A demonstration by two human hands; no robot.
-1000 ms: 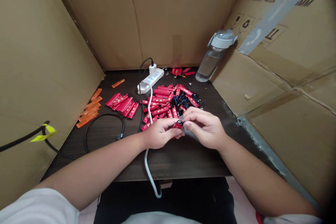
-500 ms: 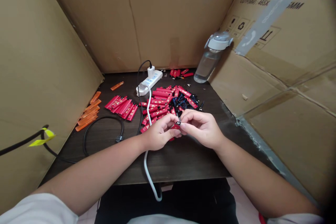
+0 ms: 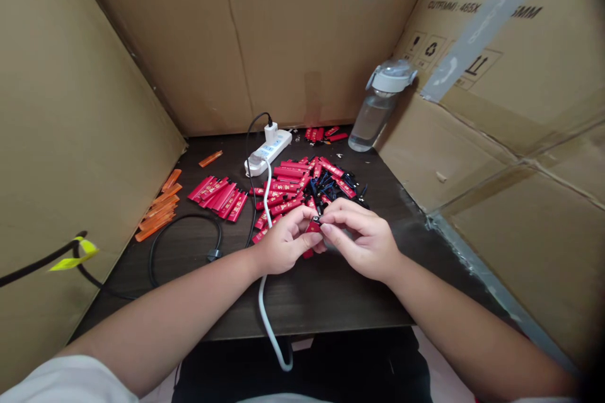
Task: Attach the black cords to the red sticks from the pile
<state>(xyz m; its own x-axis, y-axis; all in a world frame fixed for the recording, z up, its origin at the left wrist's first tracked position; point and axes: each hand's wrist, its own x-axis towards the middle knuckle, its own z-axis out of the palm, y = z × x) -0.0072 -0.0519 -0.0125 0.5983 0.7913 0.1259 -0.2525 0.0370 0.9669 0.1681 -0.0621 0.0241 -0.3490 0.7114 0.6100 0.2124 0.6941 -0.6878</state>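
My left hand (image 3: 283, 243) is closed round a small red lighter (image 3: 312, 227), held upright above the dark table (image 3: 331, 293). My right hand (image 3: 363, 237) pinches a small dark part at the lighter's top, fingertips touching those of the left. Just behind both hands lies a heap of red lighters (image 3: 288, 192) mixed with small dark blue parts (image 3: 331, 182).
A row of red lighters (image 3: 218, 192) and orange strips (image 3: 158, 208) lie at the left. A white power strip (image 3: 267, 152) with a white cable (image 3: 267, 302) and a black cable (image 3: 186, 233) cross the table. A water bottle (image 3: 375, 110) stands back right. Cardboard walls (image 3: 85, 113) enclose the desk.
Both hands stayed together on the lighter and sank slightly nearer me. The camera tipped a little, so the table scene shifted left and down.
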